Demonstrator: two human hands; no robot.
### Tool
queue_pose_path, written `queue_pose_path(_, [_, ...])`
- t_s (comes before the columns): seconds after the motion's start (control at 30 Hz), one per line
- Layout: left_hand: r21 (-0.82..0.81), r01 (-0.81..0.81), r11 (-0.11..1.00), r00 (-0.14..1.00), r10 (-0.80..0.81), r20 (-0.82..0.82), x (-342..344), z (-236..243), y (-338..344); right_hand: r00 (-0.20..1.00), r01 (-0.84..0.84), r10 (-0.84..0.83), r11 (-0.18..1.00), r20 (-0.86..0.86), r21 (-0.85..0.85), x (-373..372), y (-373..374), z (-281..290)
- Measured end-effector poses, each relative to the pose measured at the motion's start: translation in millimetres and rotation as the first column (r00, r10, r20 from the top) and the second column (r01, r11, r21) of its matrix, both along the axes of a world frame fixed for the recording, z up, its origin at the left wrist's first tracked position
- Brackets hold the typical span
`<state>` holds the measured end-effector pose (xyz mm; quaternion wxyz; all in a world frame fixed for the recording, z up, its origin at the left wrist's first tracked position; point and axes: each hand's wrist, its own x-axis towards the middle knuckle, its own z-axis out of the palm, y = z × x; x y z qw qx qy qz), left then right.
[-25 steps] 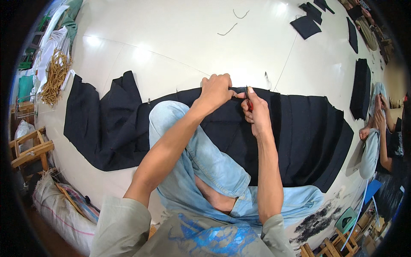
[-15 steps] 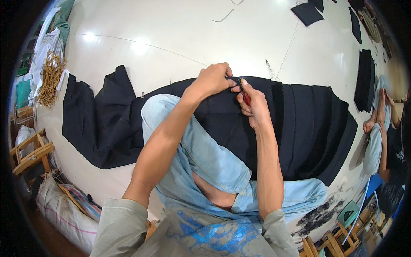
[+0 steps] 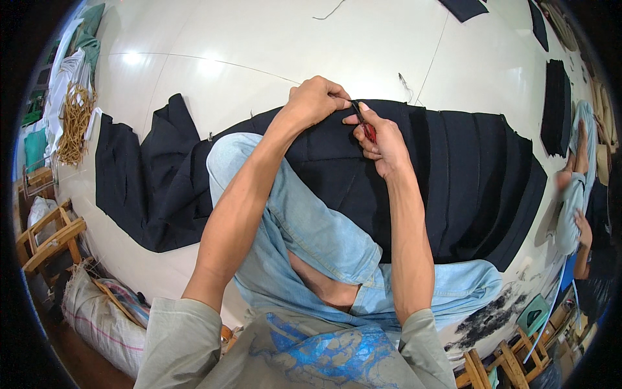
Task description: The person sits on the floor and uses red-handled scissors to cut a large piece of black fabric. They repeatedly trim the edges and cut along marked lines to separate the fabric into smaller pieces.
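Basically, both my hands are working at the far edge of the black cloth, which is spread on the pale floor just beyond my crossed legs in light blue jeans. My left hand has thumb and fingers pinched together on the cloth at that edge; whether a loose thread is caught in there too, too small to tell. My right hand is closed around a small cutting tool with red on its grip, dark tip pointing far and slightly left, right beside the left fingertips. Can't tell if the blades are apart. Cloth runs flat in the middle, in layered folds on the right, rumpled with a raised corner on the left; my knee covers part of it, so can't say whether it's one piece. Near the far edge, a little thread tuft on the floor; a curved thread farther off. More dark pieces: a flat one far right, a stack right. Left side: tan cords in a bundle, a wooden stool, a pale woven sack nearer me. On the right, a co-worker's hand rests by a pale trouser leg.
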<state>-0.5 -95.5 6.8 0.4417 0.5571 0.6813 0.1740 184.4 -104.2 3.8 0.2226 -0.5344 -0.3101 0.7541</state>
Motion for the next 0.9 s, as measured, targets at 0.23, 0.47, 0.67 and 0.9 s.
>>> queue_pose_path(0.23, [0.026, 0.006, 1.000, 1.000, -0.007, 0.022, -2.0, -2.3, -0.4, 1.000, 0.017, -0.017, 1.000, -0.017, 0.015, -2.7, 1.2, -1.5])
queue_pose_path(0.47, [0.031, -0.002, 1.000, 0.998, 0.000, 0.060, -3.3, -1.2, 0.2, 0.997, 0.002, -0.003, 1.000, 0.078, 0.014, -5.9, 5.3, 0.1])
queue_pose_path(0.67, [-0.048, 0.074, 0.996, 0.996, -0.077, -0.044, -2.5, 1.9, 0.2, 0.988, -0.049, 0.050, 0.999, 0.143, -0.013, -6.8, 8.1, 1.6])
queue_pose_path(0.9, [-0.143, 0.063, 0.988, 0.973, -0.092, -0.210, -23.7, 8.4, -7.9, 0.918, 0.388, -0.379, 0.920, -0.117, 0.062, 1.4, 0.0, -10.3])
